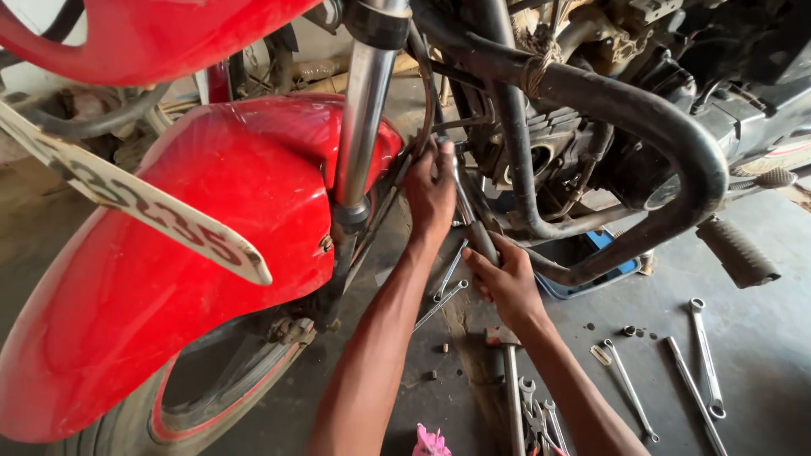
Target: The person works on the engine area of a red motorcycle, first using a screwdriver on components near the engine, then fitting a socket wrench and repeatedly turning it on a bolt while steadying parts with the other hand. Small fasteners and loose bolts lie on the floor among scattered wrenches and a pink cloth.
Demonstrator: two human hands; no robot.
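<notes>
- Reaching up from the head view, left hand (431,196) with grip wrapped around the upper end of a long metal tool (467,211), just behind the red front mudguard (211,245) and fork tube (361,110).
- Clasping the tool's lower handle, right hand (507,283), grip pressed shut, beside the black crash guard (642,127).
- Lying scattered on the concrete floor (760,253): spanners (705,355), a hammer (507,355).

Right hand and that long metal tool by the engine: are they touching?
Touching. The head view shows the right hand with its fingers wrapped around the lower end of the long metal tool, no gap visible; the left hand is up at its top end.
</notes>
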